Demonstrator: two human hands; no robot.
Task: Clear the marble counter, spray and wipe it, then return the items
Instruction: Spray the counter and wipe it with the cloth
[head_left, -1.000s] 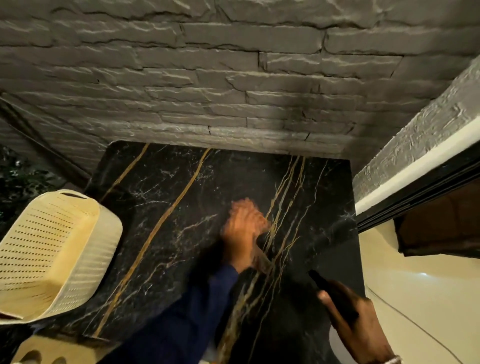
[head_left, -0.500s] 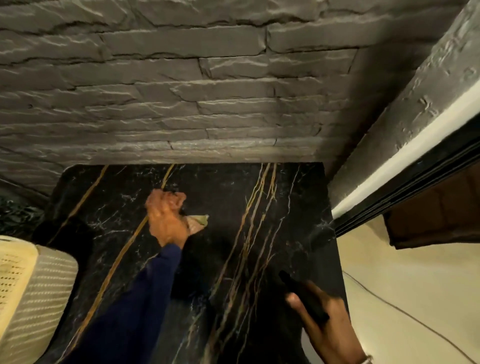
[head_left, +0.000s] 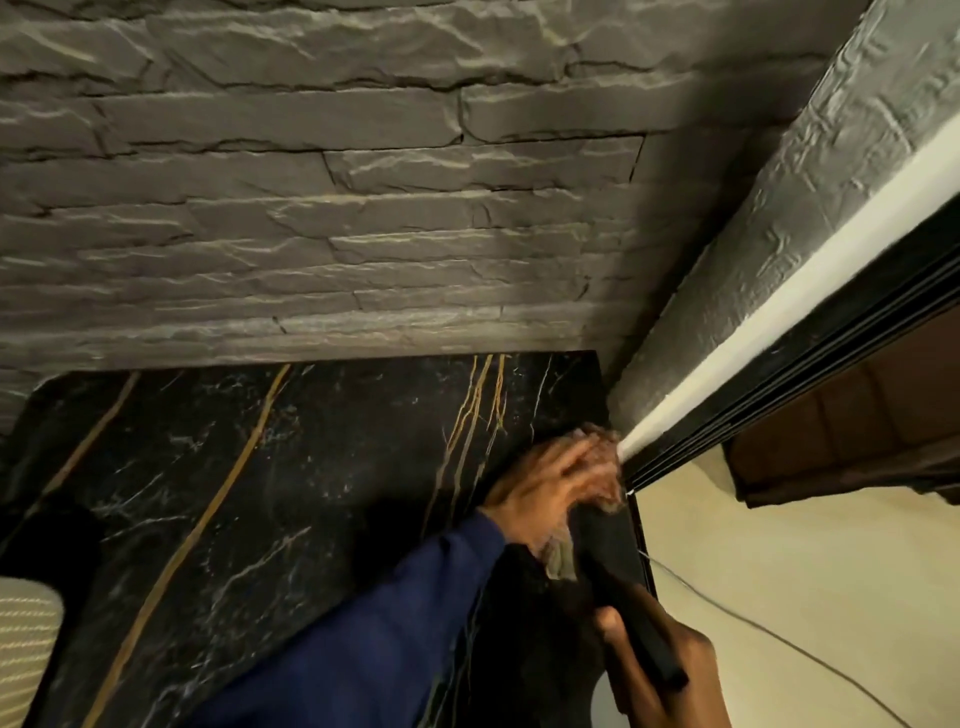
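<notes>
One cream basket (head_left: 23, 634) pokes in at the lower left edge, by the near left corner of the counter (head_left: 311, 467); whether it stands on the slab or just beside it I cannot tell. Black marble with gold and white veins, the counter runs off to the right, its far edge tight against a grey stone wall (head_left: 311, 208).

A blue sleeve (head_left: 389, 623) crosses the slab from the bottom, and the left hand (head_left: 545, 493) sits at the counter's right edge, close to the far right corner. Under its palm and fingers lies a cloth (head_left: 561, 558), pale and bunched, with one end trailing out below the heel of the hand. The fingers reach forward over the cloth and press it to the marble. Blur smears the fingertips, so I cannot tell whether they curl round it or lie flat.

Just nearer the camera, the right hand (head_left: 693, 670) is clenched round a slim black object (head_left: 652, 649) — fingers wrapped beneath, thumb at its side — with its far end pointing toward the cloth. What the object is cannot be made out.

Right of the hands a textured side wall (head_left: 805, 182) meets the stone wall at the corner, with a white trim (head_left: 779, 306) and dark frame strips (head_left: 779, 376) below it. Lower right is a cream floor (head_left: 805, 571), with a thin cable (head_left: 779, 642) lying across it.
</notes>
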